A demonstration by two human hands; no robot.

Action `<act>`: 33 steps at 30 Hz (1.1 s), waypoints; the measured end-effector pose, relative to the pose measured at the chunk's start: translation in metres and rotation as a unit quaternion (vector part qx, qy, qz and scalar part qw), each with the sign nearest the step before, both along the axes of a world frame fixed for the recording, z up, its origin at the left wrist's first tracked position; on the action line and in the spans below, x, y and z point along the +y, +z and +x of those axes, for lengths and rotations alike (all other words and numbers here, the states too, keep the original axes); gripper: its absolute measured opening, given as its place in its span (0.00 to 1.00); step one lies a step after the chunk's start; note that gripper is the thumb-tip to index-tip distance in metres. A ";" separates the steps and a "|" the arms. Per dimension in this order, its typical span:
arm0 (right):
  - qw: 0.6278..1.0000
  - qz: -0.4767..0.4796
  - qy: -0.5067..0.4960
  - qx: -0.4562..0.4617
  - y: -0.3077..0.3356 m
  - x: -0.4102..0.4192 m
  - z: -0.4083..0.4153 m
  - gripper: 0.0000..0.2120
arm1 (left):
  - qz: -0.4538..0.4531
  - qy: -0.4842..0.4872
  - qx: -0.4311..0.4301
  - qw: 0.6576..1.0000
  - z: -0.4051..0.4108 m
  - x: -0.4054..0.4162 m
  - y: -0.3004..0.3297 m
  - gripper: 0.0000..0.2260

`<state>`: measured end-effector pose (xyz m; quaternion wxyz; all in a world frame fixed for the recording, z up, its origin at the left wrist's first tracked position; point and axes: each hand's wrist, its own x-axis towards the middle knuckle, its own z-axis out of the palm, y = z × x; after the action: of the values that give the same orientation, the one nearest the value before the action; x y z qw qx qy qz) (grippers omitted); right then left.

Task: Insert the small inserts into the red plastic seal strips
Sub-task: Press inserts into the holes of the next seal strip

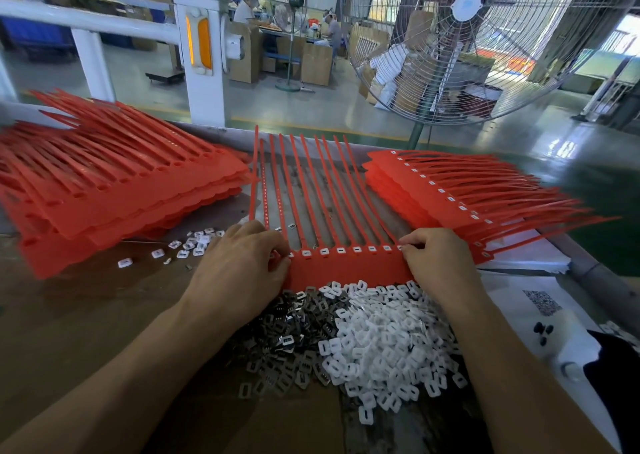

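- the red seal strip sheet [346, 266] being worked on lies flat on the surface [86, 301], dead centre between the two hands, tails fanned away from the person; handy, since the row of sockets faces them
- most sockets along that row already show a white insert; the leftmost ones sit under the fingers, so can't tell if those are filled
- left hand [239, 266] has its fingers curled down at the sheet's left end, looks like it's pinching or pressing an insert in there; the piece itself is hidden
- right hand [433, 256] pinches the sheet's right edge with curled fingers; my guess is it's pinning the thing so it doesn't slide
- white inserts [391, 335] and metal clips [291, 329] are heaped just in front of the sheet, touching its near edge; short reach for refills
- unfilled stack [114, 190] on the left, finished stack [450, 193] with white dots on the right; so the flow probably runs left to right
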<state>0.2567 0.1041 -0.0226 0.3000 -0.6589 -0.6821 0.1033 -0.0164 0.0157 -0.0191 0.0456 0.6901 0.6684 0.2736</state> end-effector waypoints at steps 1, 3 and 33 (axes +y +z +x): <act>1.000 -0.005 0.003 -0.012 0.002 -0.003 0.000 0.11 | 0.000 0.000 0.000 1.000 0.000 0.000 0.000 0.08; 0.999 -0.022 0.009 -0.041 0.007 -0.007 -0.002 0.13 | 0.001 -0.001 -0.002 1.000 0.000 0.000 0.000 0.08; 0.996 -0.046 -0.026 -0.066 0.013 -0.017 -0.003 0.15 | -0.017 0.126 0.014 0.992 -0.021 0.000 0.008 0.16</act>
<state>0.2535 0.0876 -0.0094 0.2264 -0.6952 -0.6771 0.0832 -0.0373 0.0161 -0.0114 0.0137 0.6029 0.7554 0.2561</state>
